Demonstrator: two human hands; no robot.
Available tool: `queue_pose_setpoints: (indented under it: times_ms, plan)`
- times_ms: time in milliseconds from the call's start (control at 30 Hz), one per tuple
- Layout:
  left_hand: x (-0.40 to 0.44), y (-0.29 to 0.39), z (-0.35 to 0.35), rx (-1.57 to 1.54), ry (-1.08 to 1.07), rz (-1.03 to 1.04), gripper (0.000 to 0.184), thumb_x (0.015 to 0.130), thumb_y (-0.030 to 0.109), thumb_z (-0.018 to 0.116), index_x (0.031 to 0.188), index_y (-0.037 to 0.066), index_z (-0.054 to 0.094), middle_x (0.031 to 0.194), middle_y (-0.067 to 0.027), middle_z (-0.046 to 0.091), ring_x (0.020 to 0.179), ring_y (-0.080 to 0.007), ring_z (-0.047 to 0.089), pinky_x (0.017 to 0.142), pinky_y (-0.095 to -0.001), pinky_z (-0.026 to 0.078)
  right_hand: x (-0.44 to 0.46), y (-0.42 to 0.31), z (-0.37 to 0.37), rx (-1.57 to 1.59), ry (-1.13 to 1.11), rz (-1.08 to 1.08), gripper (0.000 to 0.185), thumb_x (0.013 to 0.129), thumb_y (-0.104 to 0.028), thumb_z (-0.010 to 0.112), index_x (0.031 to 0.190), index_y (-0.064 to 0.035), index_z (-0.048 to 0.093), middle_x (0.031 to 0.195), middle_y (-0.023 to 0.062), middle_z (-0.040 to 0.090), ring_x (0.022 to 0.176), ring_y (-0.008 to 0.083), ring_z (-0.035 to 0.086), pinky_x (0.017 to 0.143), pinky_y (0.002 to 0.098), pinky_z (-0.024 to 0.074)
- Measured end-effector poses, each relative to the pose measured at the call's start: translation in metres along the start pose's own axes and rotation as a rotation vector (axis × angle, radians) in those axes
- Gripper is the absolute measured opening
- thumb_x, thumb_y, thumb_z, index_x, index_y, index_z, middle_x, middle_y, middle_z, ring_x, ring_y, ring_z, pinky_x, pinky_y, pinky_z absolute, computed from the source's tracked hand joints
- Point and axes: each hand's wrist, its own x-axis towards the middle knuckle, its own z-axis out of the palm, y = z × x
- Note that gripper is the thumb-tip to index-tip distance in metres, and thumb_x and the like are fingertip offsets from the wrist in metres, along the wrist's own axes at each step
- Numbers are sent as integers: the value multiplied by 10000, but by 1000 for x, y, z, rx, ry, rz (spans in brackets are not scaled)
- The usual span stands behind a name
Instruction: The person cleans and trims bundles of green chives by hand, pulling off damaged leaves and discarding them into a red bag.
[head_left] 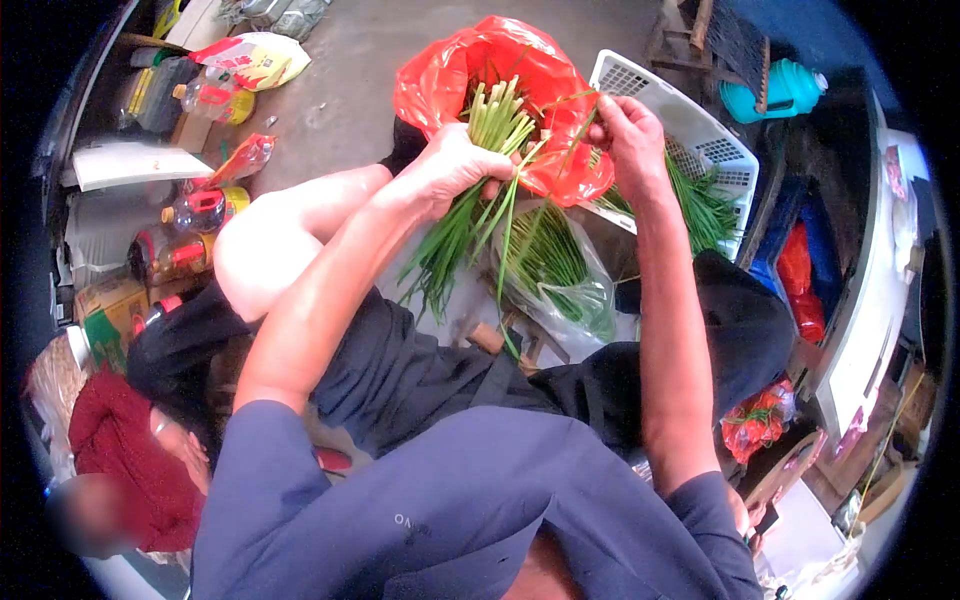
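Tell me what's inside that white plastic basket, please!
Long green leaves lie inside the white plastic basket; the right hand and forearm cover part, so I can't see what's there.

Floor (335, 115) left of red bag (425, 85) free — white basket (700, 108) blocks right.

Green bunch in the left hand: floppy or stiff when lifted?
The green bunch is probably floppy at its leafy end, which trails loosely past the left hand. Its pale stalk ends look stiffer, sticking out straight from the grip. Loose strands may slip free, as no tie is visible.
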Motion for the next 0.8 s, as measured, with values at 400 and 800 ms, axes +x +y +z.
queue_pose_setpoints:
  times_ms: [400,800]
  plan:
    - [6,0,-3,-260,11,-70,110,756,-12,652,862,-1,621,709,-56,613,496,-108,544,473,-232,454,-2,0,16,-11,-151,190,340,922,-291,588,1086,6,618,969,73,671,728,84,606,665,224,500]
    - [10,-9,6,-281,-64,-65,148,775,-7,640,909,39,597,763,-23,612,566,-81,526,497,-199,418,-33,12,26,-31,-268,106,233,858,-226,670,921,-2,663,749,28,640,625,86,570,586,230,472]
